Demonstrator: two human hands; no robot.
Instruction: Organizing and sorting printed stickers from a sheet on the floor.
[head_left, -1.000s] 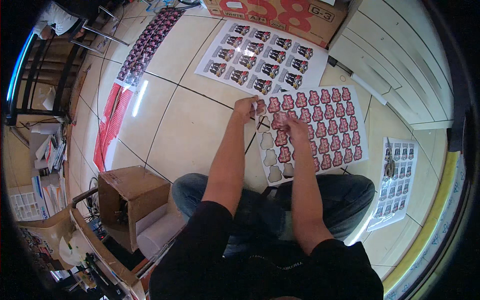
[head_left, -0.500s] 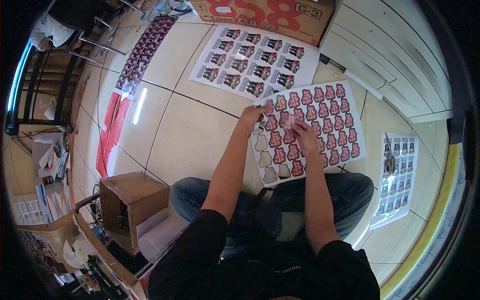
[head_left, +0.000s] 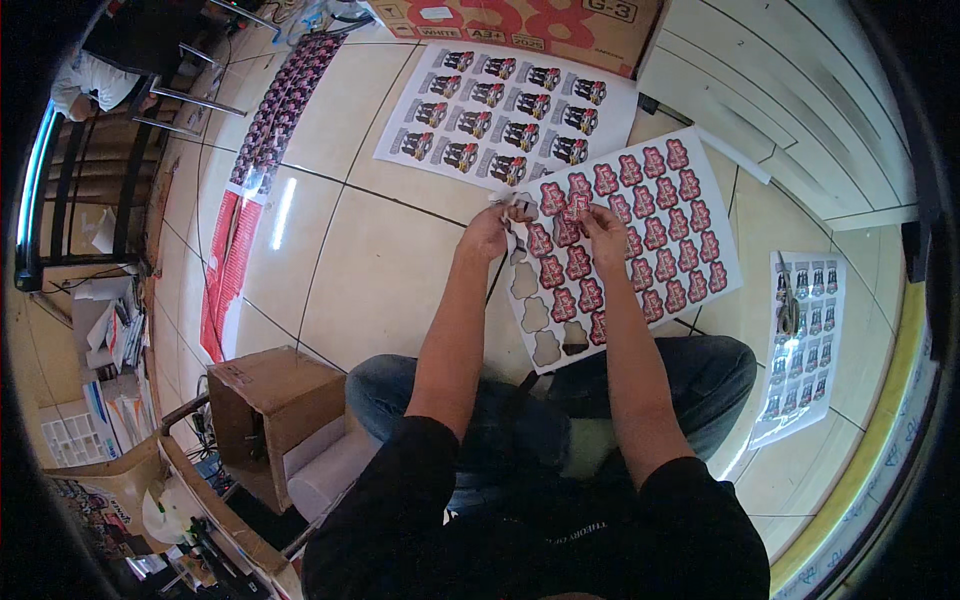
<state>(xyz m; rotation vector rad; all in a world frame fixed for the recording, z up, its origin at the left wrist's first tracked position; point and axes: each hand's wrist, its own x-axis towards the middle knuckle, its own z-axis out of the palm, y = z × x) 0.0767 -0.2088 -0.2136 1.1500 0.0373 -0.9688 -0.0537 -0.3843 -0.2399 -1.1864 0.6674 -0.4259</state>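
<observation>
A white sheet of red sticker shapes rests tilted above my lap. Along its left side several cut-out outlines stand vacant, one more at its upper left corner. My left hand grips the sheet's left edge near that corner, fingers closed and partly hidden. Between the pinched fingertips of my right hand is one red sticker, held over the upper left of the sheet and covering some of the printed shapes there.
Beyond lies a larger sticker sheet, before a cardboard box and white drawers. Scissors lie on another sheet at right. Printed strips and a brown box are at left. A person shows far left.
My right hand has moved slightly up and away with the red sticker. My left hand has shifted a little left and down along the edge, uncovering a vacant outline. The sheet has tilted slightly.
</observation>
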